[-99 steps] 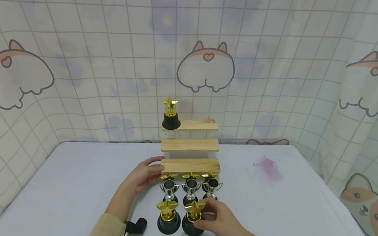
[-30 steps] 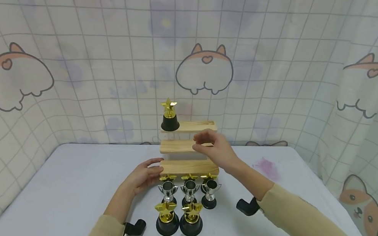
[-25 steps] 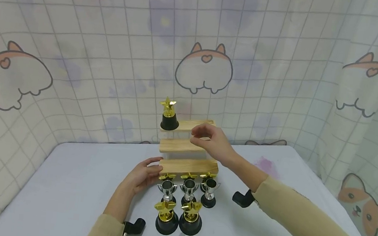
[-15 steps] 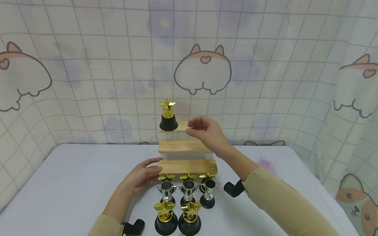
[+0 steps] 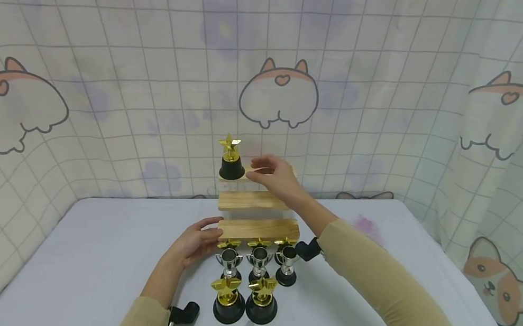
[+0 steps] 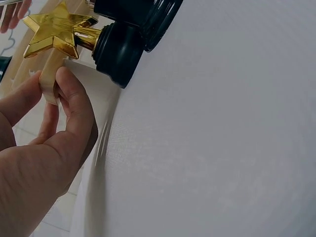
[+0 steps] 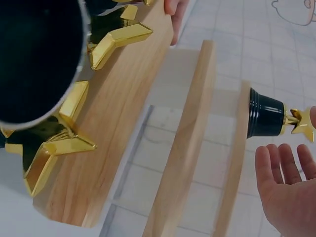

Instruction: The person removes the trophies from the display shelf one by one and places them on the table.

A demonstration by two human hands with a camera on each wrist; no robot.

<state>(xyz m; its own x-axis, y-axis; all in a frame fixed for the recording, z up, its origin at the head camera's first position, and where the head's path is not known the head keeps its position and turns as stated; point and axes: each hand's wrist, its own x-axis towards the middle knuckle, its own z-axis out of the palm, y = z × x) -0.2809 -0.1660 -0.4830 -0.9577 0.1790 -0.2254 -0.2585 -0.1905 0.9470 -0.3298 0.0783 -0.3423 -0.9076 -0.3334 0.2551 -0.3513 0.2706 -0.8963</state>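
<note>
The open right hand (image 5: 273, 175) is reaching beside the star trophy (image 5: 230, 157) on the top step (image 7: 232, 163); a brush could be toppling it, though the left hand (image 5: 196, 241) is gripping the bottom step (image 5: 259, 229).

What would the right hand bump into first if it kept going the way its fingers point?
Probably the star trophy on the top shelf: the right hand points left toward it, though depth is hard to judge.

Bright, even, soft light, faint shadows; head view bends at edges, wrist close-ups blur near the lens.
</note>
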